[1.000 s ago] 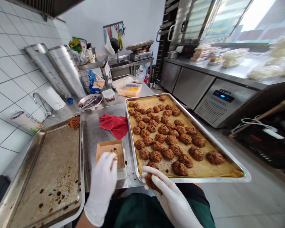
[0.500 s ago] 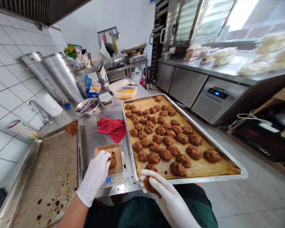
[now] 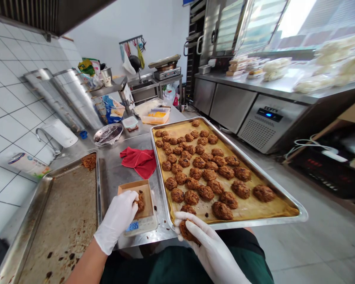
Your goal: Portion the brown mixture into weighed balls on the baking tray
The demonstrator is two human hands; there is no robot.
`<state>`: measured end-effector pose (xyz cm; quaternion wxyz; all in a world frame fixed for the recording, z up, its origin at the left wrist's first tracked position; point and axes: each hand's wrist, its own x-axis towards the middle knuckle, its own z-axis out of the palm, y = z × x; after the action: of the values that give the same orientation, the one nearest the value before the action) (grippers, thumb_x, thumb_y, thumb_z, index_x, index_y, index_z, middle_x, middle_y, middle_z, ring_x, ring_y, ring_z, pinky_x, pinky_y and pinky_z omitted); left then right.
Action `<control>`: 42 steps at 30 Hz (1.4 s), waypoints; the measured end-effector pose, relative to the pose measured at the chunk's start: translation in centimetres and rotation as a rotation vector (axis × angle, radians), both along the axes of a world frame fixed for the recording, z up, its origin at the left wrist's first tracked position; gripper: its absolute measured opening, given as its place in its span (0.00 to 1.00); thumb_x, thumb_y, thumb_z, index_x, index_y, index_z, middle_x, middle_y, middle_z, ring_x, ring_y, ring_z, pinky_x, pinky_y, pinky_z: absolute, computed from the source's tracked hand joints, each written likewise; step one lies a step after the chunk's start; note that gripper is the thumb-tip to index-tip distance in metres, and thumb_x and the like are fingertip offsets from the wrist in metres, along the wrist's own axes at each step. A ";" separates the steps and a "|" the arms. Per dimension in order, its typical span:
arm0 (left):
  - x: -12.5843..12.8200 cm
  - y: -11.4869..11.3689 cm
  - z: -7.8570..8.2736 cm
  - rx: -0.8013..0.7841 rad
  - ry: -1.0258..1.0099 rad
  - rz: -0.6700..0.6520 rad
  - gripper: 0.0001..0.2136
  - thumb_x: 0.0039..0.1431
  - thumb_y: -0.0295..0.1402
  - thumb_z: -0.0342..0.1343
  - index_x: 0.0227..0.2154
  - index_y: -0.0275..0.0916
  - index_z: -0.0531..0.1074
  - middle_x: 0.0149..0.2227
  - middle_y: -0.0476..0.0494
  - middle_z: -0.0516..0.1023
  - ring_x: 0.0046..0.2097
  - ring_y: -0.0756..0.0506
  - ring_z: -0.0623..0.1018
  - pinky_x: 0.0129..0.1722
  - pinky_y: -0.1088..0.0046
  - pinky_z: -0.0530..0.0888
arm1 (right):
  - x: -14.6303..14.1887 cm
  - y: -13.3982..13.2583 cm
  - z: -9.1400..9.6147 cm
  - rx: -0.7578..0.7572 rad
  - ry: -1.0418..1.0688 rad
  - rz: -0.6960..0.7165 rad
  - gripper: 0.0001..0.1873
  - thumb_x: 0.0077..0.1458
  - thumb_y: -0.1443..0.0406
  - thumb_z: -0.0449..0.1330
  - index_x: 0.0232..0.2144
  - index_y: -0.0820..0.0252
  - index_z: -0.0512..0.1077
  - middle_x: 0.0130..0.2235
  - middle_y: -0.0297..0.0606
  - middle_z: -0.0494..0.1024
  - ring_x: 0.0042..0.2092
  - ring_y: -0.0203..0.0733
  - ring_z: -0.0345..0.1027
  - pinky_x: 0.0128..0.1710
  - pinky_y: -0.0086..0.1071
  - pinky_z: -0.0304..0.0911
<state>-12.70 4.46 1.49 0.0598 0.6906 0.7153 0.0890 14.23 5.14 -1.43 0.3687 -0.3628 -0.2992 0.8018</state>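
My left hand [image 3: 117, 219], in a white glove, has its fingers closed on a brown dough lump [image 3: 140, 201] inside a small cardboard box [image 3: 136, 189] that sits on a digital scale [image 3: 139, 225] with a lit display. My right hand [image 3: 205, 244], also gloved, holds a brown dough ball [image 3: 185, 232] at the near edge of a large metal tray [image 3: 284, 197]. That tray is lined with paper and carries several rows of dough balls [image 3: 205, 175].
A dirty metal tray [image 3: 59, 221] with crumbs and a dough heap [image 3: 89, 161] lies at the left. A red cloth [image 3: 138, 160], a metal bowl [image 3: 108, 134] and a plastic container [image 3: 156, 115] sit farther back on the steel counter. Steel cabinets line the right.
My left hand drew back toward me and lowered the dough lump into the box on the scale, whose display now shows. My right hand kept its dough ball at the tray edge.
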 end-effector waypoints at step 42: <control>-0.4 -1.3 0.4 0.163 -0.375 0.105 0.13 0.62 0.29 0.51 0.48 0.40 0.73 0.51 0.40 0.76 0.54 0.41 0.74 0.59 0.61 0.66 | 0.0 2.2 1.0 0.113 0.061 -0.098 0.09 0.59 0.62 0.63 0.43 0.54 0.75 0.39 0.37 0.77 0.38 0.38 0.68 0.38 0.29 0.65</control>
<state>-13.06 3.16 1.92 0.1310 0.6264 0.7169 0.2765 14.26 7.38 -0.45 0.4365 -0.3312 -0.3144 0.7752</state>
